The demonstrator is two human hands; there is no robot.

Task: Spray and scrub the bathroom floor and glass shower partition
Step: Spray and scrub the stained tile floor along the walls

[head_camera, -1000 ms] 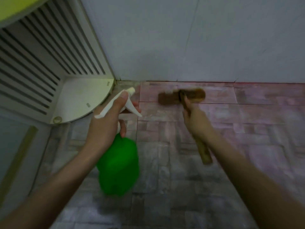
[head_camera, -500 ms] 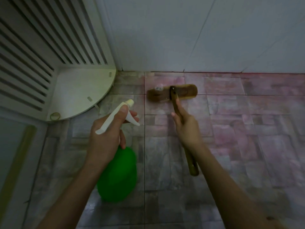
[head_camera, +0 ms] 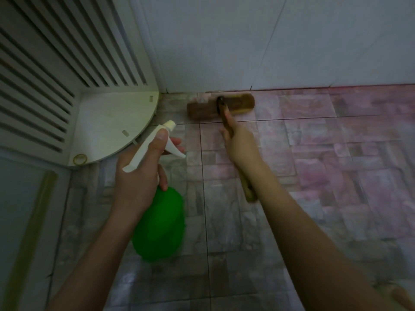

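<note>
The left hand (head_camera: pixel 139 176) wraps around the green spray bottle (head_camera: pixel 159 223) above the floor (head_camera: pixel 336 164). The right hand (head_camera: pixel 241 142) grips the scrub brush (head_camera: pixel 238 105) handle. Its head has slid up to the wall (head_camera: pixel 247 41), scrubbing the floor's edge.

I see a tiled floor (head_camera: pixel 314 176), grey on the left and pinkish on the right. A brown brush head (head_camera: pixel 238 104) rests at its far edge, just beside the wall. A white corner shelf (head_camera: pixel 107 126) stands far left.
</note>
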